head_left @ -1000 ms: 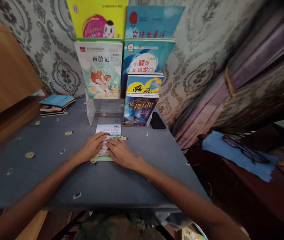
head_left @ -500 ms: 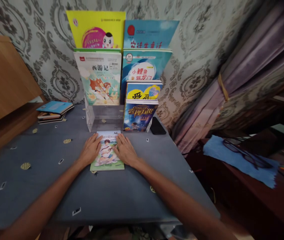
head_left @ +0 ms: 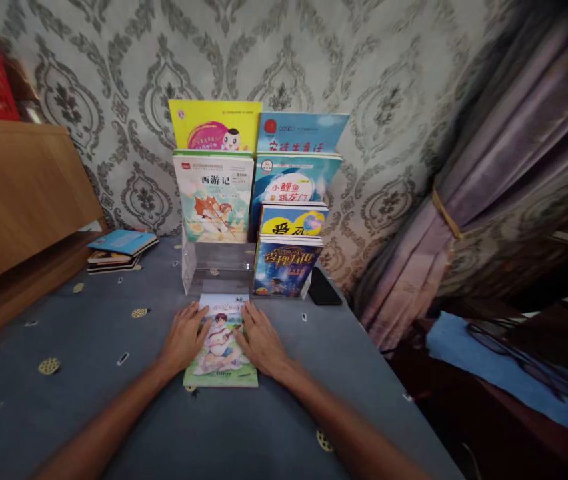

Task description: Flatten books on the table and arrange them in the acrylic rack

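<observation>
A thin book (head_left: 221, 343) with a drawn child playing a guitar on its cover lies flat on the grey-blue cloth. My left hand (head_left: 184, 337) rests along its left edge, fingers stretched forward and thumb over the cover. On the opposite edge lies my right hand (head_left: 263, 339), also flat, its fingers reaching the book's upper right corner. Just behind the book stands a clear acrylic rack (head_left: 220, 265). It carries several upright books, among them a white-green book (head_left: 214, 200) at left and a dark blue book (head_left: 287, 265) at the lower right. The rack's lower left tier shows no book.
A small pile of books (head_left: 121, 245) sits at the back left beside a wooden cabinet (head_left: 24, 200). A black phone (head_left: 325, 287) lies right of the rack. Further right are a tied curtain (head_left: 421, 267) and glasses (head_left: 519, 360) on a blue cloth (head_left: 457, 343).
The view has tilted up, so everything sits lower in the picture. Both hands stay at the sides of the book, with no clear shift of the book on the table.
</observation>
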The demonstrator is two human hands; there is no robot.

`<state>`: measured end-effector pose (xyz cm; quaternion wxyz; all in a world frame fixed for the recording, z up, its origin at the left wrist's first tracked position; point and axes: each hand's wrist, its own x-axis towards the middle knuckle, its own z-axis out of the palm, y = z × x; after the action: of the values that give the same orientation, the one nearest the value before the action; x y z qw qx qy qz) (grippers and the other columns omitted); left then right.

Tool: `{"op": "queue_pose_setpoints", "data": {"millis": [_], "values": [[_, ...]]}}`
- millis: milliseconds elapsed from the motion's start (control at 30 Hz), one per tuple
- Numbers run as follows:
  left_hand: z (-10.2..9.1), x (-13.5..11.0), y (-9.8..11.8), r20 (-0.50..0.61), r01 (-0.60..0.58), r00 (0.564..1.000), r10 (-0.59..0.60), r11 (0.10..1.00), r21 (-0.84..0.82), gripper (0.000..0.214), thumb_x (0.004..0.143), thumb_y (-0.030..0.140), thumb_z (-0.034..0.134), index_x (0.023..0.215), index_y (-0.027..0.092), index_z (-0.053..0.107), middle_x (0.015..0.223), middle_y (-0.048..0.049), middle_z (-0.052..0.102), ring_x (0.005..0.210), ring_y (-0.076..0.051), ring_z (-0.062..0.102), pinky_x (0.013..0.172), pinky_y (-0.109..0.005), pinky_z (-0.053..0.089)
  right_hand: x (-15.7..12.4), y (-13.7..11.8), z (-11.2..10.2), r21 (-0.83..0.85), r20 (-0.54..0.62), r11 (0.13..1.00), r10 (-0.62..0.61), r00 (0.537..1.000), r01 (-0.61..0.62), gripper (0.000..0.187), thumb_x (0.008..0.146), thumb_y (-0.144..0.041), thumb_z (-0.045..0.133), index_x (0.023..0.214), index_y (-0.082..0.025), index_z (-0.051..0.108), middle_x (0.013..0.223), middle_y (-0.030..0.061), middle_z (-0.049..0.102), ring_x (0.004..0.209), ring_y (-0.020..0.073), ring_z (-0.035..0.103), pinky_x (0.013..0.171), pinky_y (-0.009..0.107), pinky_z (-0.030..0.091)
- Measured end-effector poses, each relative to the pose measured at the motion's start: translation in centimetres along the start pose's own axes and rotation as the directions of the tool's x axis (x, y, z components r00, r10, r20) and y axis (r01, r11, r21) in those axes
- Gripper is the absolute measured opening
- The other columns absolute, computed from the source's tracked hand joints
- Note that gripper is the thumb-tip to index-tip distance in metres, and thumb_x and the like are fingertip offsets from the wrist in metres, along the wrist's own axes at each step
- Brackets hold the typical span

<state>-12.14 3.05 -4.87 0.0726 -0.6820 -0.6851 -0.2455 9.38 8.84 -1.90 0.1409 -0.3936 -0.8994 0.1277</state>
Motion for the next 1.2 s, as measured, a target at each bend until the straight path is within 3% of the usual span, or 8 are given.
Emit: {"op": "queue_pose_setpoints", "data": {"millis": [267,400,567,800,1000,1200], "values": [[-1.6,-0.3,2.7,0.047,-0.049,0.998,0.046,0.997,0.062,0.034,0.096,0.026,0.045,0.121,0.019,0.067,0.119,-0.0143,0.066,0.112,-0.03,0.062,0.097,-0.049,0.047,-1.6,1.0,-1.7,-0.055,0.01,0.998,0.026,1.0,-0.026,0.055,0.1,-0.034,0.043,0.147,-0.005,0.047,0.156,0.0208,0.04,0.149,0.033,0.033,0.12,0.053,0.03],[-2.1,1.0,3.5,0.085,-0.05,0.995,0.041,0.993,0.103,0.027,0.097,0.023,0.043,0.113,0.019,0.064,0.125,-0.0142,0.062,0.114,-0.03,0.059,0.095,-0.047,0.047,0.0,-0.6,-1.3,-0.097,-0.018,0.994,-0.049,0.999,0.047,0.048,0.1,-0.031,0.045,0.141,-0.006,0.054,0.152,0.0201,0.047,0.148,0.032,0.034,0.122,0.053,0.026],[-1.1,2.3,3.6,0.127,-0.101,0.988,0.091,0.992,0.077,0.032,0.096,0.016,0.041,0.122,0.015,0.058,0.136,-0.0164,0.059,0.129,-0.03,0.053,0.104,-0.049,0.042,2.7,-2.0,-0.1,-0.076,-0.006,0.986,-0.149,0.989,0.148,0.046,0.102,-0.025,0.038,0.143,-0.007,0.051,0.152,0.0181,0.048,0.146,0.027,0.039,0.121,0.049,0.028],[-0.6,2.1,3.3,0.085,-0.11,0.991,0.106,0.993,0.048,0.03,0.098,0.02,0.038,0.12,0.018,0.059,0.139,-0.0162,0.059,0.132,-0.03,0.052,0.105,-0.052,0.042,2.4,0.4,-1.1,-0.1,-0.029,0.994,0.046,0.999,-0.048,0.054,0.101,-0.033,0.042,0.146,-0.003,0.047,0.153,0.0209,0.045,0.146,0.0292,0.039,0.12,0.046,0.03],[-0.1,1.9,3.2,0.049,-0.093,0.995,0.091,0.994,0.051,0.033,0.098,0.019,0.037,0.124,0.018,0.058,0.14,-0.0162,0.059,0.133,-0.029,0.052,0.107,-0.052,0.041,1.8,0.6,-1.1,-0.093,-0.035,0.993,0.075,0.997,-0.078,0.055,0.101,-0.034,0.038,0.148,-0.005,0.045,0.157,0.0193,0.041,0.149,0.0278,0.033,0.121,0.047,0.028],[-0.4,1.9,3.6,0.088,-0.08,0.993,0.075,0.995,0.056,0.035,0.098,0.019,0.036,0.125,0.015,0.059,0.142,-0.0175,0.057,0.137,-0.03,0.049,0.11,-0.053,0.039,-0.2,-0.6,-0.6,-0.113,-0.004,0.987,0.111,0.994,-0.111,0.063,0.101,-0.043,0.039,0.15,-0.004,0.04,0.159,0.0214,0.034,0.151,0.0333,0.028,0.121,0.053,0.025]]}}
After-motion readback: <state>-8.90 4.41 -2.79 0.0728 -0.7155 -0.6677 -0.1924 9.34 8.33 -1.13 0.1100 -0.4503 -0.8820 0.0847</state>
